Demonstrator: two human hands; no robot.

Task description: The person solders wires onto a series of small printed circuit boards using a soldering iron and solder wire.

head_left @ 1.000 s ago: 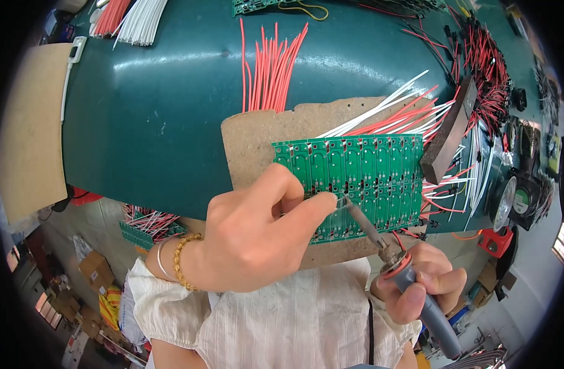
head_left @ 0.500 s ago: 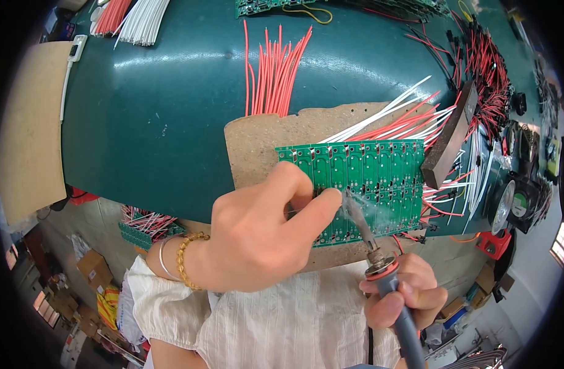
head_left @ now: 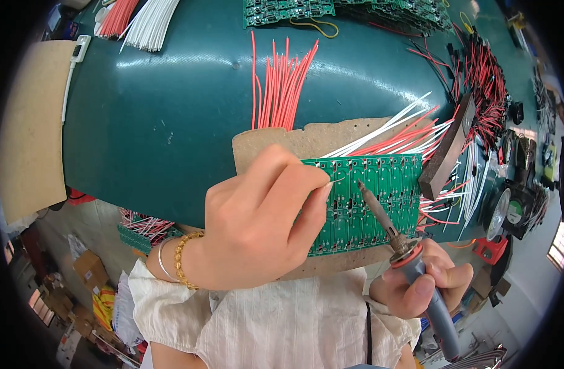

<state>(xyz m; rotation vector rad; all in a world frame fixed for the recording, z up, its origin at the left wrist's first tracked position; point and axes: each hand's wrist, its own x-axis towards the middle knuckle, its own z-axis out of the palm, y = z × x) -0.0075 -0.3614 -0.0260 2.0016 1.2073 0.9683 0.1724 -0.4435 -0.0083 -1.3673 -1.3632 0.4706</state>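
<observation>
Many red wires (head_left: 285, 92) lie off the board (head_left: 398, 187) at 11 o'clock; completion unclear; left hand (head_left: 257, 221) pinches solder (head_left: 338, 180), right hand (head_left: 411, 294) clasps soldering iron (head_left: 440, 318).

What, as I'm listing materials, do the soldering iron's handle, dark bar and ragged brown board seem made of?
Handle: probably plastic, smooth grey with a soft sheen. Dark bar: metal or wood, unclear; flat, dull brown faces. Ragged board: likely fibreboard, matt and speckled.
</observation>
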